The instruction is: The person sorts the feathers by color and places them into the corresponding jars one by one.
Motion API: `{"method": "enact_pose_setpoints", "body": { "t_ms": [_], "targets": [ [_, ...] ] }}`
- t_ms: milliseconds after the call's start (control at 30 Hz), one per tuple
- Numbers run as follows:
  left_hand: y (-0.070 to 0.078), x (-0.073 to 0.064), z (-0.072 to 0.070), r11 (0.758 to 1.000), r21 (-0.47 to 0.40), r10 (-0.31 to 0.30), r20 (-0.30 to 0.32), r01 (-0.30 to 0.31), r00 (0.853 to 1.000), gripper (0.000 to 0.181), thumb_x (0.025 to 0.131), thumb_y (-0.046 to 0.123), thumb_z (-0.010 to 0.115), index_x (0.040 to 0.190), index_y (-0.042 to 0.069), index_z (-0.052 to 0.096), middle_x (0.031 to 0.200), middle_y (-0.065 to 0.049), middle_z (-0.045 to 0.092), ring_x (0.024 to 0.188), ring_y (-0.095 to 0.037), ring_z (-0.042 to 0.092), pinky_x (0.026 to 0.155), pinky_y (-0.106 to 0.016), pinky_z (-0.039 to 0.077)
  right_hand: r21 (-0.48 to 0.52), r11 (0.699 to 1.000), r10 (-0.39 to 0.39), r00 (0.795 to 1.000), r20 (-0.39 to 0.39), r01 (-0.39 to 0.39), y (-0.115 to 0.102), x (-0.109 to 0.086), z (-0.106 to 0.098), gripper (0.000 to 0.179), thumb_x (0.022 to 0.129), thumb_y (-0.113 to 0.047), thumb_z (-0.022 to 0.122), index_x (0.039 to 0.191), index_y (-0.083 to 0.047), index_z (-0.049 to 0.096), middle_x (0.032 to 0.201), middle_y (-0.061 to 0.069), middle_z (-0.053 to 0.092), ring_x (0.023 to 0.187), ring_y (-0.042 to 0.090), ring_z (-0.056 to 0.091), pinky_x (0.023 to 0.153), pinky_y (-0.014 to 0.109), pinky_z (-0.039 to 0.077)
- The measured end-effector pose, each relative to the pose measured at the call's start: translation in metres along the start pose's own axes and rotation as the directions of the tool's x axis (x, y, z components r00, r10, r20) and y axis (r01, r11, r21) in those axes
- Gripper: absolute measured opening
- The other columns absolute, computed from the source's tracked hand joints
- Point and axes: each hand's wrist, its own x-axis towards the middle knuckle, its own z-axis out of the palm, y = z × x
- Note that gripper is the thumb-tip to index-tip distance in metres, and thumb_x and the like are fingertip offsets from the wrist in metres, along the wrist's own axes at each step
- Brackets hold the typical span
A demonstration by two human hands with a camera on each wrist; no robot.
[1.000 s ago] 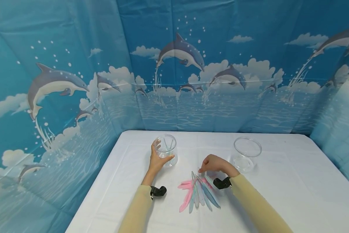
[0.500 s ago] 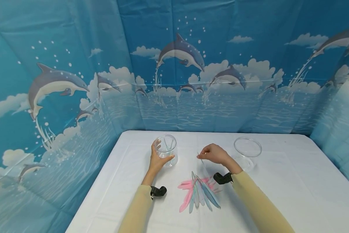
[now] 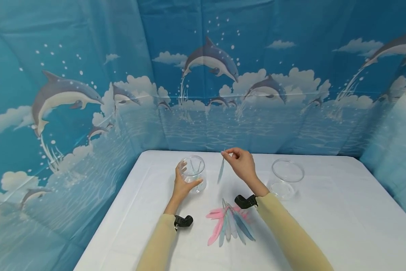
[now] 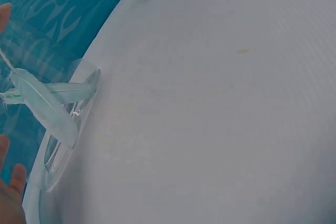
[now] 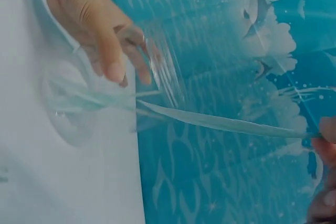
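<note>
My left hand point(image 3: 182, 186) holds a clear jar point(image 3: 197, 182) on the table, thumb and fingers around its side. Pale green feathers point(image 4: 44, 106) lean crosswise inside the jar in the left wrist view. Between thumb and fingertips of my right hand point(image 3: 242, 165), a single pale blue-green feather point(image 3: 220, 174) is pinched by its quill. It hangs tip down above the table, to the right of the jar. In the right wrist view this feather point(image 5: 226, 123) stretches across in front of the jar.
A fan of pink, blue and whitish feathers point(image 3: 230, 224) lies on the white tablecloth point(image 3: 128, 229) between my forearms. Farther right stands a second clear jar point(image 3: 285, 189). A blue dolphin-print curtain point(image 3: 203, 124) rises behind the table.
My right hand has lifted a feather away from the fan, up and slightly left, so that it now hangs near the jar's height. The left hand stays on the jar.
</note>
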Motion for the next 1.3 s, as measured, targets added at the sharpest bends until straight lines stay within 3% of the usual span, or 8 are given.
{"method": "enact_pose_setpoints", "body": {
  "t_ms": [100,200,433,567,700,933,1200,1300],
  "targets": [
    [0.014,-0.004,-0.003,1.000,0.004,0.005,0.006,-0.005,1.000,0.101,0.073,0.009,0.083,0.149,0.006,0.017,0.147,-0.018,0.029,0.133,-0.042,0.027,0.103,-0.059,0.026,0.078,0.995,-0.057,0.992,-0.116,0.066,-0.005,0.003,0.009,0.024,0.090,-0.030,0.068,0.093,-0.007,0.073,0.053,0.001,0.043,0.042,0.015,0.033,0.043,0.030,0.028],
    [0.014,-0.004,-0.003,1.000,0.013,0.008,0.010,-0.008,1.000,0.101,0.073,0.010,0.083,0.149,0.007,0.016,0.147,-0.019,0.028,0.132,-0.043,0.027,0.102,-0.060,0.027,0.134,0.985,-0.084,0.976,-0.201,0.112,-0.012,0.008,0.020,0.022,0.089,-0.027,0.068,0.093,-0.006,0.072,0.052,0.001,0.043,0.042,0.017,0.034,0.043,0.030,0.028],
    [-0.018,0.004,-0.001,0.999,0.034,-0.019,-0.028,0.020,0.999,0.105,0.071,0.019,0.086,0.150,0.022,0.017,0.148,-0.005,0.030,0.135,-0.031,0.028,0.105,-0.055,0.027,0.181,0.973,-0.089,0.956,-0.281,0.144,-0.025,0.014,0.050,0.022,0.090,-0.024,0.067,0.092,-0.003,0.072,0.050,0.001,0.041,0.041,0.011,0.034,0.040,0.029,0.026],
    [-0.022,0.005,-0.001,0.999,0.046,-0.017,-0.039,0.019,0.999,0.105,0.069,0.023,0.087,0.149,0.025,0.018,0.147,-0.003,0.032,0.134,-0.029,0.030,0.105,-0.052,0.028,0.170,0.972,-0.103,0.948,-0.301,0.160,-0.025,0.015,0.066,0.022,0.090,-0.027,0.067,0.092,-0.005,0.072,0.050,-0.001,0.040,0.041,0.008,0.033,0.039,0.028,0.024],
    [-0.022,0.006,0.000,0.999,0.035,-0.008,-0.039,0.009,0.999,0.106,0.069,0.023,0.087,0.149,0.026,0.018,0.146,-0.003,0.032,0.133,-0.030,0.031,0.104,-0.052,0.030,0.158,0.977,-0.096,0.955,-0.279,0.145,-0.021,0.011,0.079,0.023,0.090,-0.029,0.067,0.093,-0.007,0.072,0.049,-0.003,0.039,0.041,0.010,0.033,0.039,0.028,0.022],
    [-0.022,0.007,0.004,0.998,0.039,-0.037,-0.032,0.039,0.999,0.105,0.071,0.023,0.086,0.149,0.028,0.016,0.148,-0.002,0.031,0.134,-0.026,0.031,0.104,-0.050,0.031,0.039,0.999,-0.003,0.988,-0.156,0.009,-0.009,0.002,0.088,0.025,0.088,-0.036,0.069,0.092,-0.012,0.074,0.049,-0.005,0.039,0.043,0.016,0.037,0.040,0.026,0.021],
    [-0.020,0.009,0.004,0.998,0.065,-0.021,-0.044,0.023,0.999,0.105,0.071,0.023,0.086,0.149,0.026,0.017,0.147,-0.003,0.032,0.134,-0.029,0.031,0.105,-0.051,0.029,-0.007,0.999,0.043,0.994,-0.105,-0.044,0.005,-0.002,0.071,0.027,0.087,-0.038,0.069,0.090,-0.012,0.075,0.049,-0.001,0.040,0.041,0.016,0.036,0.039,0.027,0.022],
    [-0.009,0.003,0.001,0.999,0.052,-0.007,-0.033,0.009,0.999,0.104,0.071,0.019,0.085,0.150,0.019,0.017,0.147,-0.009,0.031,0.134,-0.036,0.029,0.105,-0.055,0.027,0.002,0.995,0.095,0.994,-0.053,-0.095,0.012,-0.008,0.058,0.028,0.087,-0.038,0.069,0.089,-0.011,0.074,0.050,-0.001,0.041,0.042,0.016,0.036,0.040,0.027,0.024]
  ]
}}
